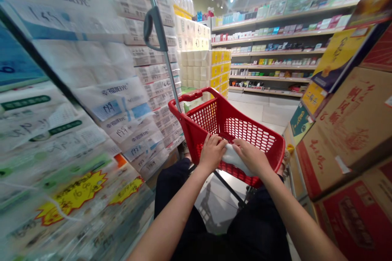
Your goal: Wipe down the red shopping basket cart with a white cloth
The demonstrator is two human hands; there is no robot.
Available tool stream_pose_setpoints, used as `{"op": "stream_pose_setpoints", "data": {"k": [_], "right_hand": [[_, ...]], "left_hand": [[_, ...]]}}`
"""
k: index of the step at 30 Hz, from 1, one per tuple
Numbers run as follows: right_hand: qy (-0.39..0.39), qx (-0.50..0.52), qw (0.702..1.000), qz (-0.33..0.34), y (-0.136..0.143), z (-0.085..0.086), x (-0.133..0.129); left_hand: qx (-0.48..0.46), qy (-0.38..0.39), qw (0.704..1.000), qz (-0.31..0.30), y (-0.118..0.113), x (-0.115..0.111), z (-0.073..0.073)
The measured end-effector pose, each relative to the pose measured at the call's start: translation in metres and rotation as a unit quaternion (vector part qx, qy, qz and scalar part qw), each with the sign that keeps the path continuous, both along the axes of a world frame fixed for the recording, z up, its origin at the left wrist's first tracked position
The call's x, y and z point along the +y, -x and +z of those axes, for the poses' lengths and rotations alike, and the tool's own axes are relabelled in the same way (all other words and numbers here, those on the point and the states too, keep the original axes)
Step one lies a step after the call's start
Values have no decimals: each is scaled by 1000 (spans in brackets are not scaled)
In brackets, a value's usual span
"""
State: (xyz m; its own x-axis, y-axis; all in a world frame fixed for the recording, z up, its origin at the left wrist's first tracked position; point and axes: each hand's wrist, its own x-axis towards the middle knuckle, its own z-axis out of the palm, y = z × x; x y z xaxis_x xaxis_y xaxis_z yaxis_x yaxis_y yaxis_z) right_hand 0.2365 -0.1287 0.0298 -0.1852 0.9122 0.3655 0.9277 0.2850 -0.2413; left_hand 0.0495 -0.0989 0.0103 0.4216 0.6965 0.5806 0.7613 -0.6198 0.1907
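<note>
Between my legs stands a red plastic shopping basket cart (252, 130) with perforated walls and a grey-handled metal pole at its left. A white, soft-looking bundle (235, 159) lies at the near rim of the cart. My left hand (213, 151) has its fingers curled over the rim and the left end of the bundle. My right hand (249, 155) is closed around the bundle's right part, its fingertips at the top. The two hands are a short gap apart, and the bundle shows between them.
Tall stacks of wrapped paper packs (119, 89) rise close on the left. Cardboard boxes (352, 130) are piled on the right. Shelves of small goods (275, 53) stand ahead, beyond a yellow-and-white stack (219, 69). My knees flank the cart.
</note>
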Motion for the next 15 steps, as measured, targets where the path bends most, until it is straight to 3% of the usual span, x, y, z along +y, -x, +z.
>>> {"op": "stream_pose_setpoints", "data": {"k": [3,6,10,15], "right_hand": [[50,-101,994,-13,28,2,2],[26,-161,986,-32,33,-5,2],[-28,-176,984,-22,10,-19,-11],[-113,-169,979,5,-45,-39,-41]], "left_hand": [[-12,5,1000,-15,3,-1,3],[-16,16,999,-27,10,0,6],[-13,25,999,-42,17,5,5],[-23,28,998,-44,18,7,2]]}}
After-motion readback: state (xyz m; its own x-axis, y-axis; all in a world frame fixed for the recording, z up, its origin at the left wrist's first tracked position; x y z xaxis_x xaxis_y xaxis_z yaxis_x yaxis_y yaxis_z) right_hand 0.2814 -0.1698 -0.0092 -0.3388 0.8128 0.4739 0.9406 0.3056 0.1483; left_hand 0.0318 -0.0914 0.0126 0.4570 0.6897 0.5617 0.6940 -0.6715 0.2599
